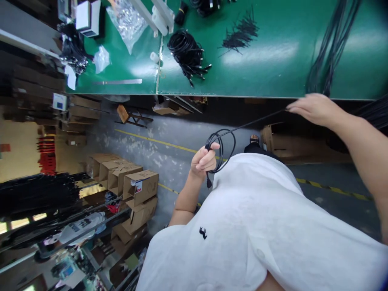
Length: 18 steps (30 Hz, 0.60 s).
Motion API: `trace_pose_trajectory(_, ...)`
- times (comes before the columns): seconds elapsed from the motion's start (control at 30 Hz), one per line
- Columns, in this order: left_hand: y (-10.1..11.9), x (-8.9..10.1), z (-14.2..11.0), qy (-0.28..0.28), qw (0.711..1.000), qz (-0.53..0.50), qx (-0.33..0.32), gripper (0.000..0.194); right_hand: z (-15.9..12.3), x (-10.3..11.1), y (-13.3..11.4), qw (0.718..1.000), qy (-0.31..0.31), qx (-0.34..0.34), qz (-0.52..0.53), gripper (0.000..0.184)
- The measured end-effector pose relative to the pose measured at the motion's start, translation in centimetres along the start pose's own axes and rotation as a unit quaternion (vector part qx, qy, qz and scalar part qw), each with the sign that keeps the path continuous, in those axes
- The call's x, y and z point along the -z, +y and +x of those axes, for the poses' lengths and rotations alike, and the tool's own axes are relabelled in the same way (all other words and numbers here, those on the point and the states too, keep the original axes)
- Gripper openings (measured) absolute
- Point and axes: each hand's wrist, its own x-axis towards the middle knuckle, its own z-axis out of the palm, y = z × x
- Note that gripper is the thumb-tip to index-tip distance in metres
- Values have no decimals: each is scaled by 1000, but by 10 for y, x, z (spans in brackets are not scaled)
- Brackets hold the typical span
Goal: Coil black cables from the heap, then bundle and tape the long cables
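My left hand is closed around a looped black cable, held in front of my white shirt. A plug end of the cable hangs below the fingers. From the loops, one length runs taut up to the right. There my right hand pinches it just off the front edge of the green table. Beyond the right hand, a bunch of straight black cables lies on the table. Coiled, bundled cables rest farther left, near a pile of short black ties.
A clear plastic bag, a metal ruler-like strip and a white roll lie on the table's left part. Cardboard boxes stand on the floor at left. An open carton sits under the table at right.
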Motion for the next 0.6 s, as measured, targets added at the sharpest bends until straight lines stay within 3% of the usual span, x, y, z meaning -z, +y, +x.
trace_pose_trajectory(0.07,10,6,-11,28,999,-11,-42,42,-33,-18,10,996,-86,26,7,36)
trace_pose_trajectory(0.17,36,21,-33,74,991,-33,-109,37,-86,-45,-22,982,-160,82,58,40)
trace_pose_trajectory(0.27,56,38,-50,109,969,-65,-209,34,-115,-54,-54,987,-132,23,93,41)
trace_pose_trajectory(0.37,55,46,-45,122,944,-91,-292,34,-104,-35,-72,994,-98,29,41,41)
trace_pose_trajectory(0.43,43,45,-29,111,962,-59,-243,33,-84,-16,-92,987,-96,124,25,41)
trace_pose_trajectory(0.5,26,38,-10,80,985,13,-154,30,-62,6,-119,967,-84,234,49,42)
trace_pose_trajectory(0.6,-2,24,11,-6,991,103,-89,34,-29,33,-158,940,-69,317,105,45)
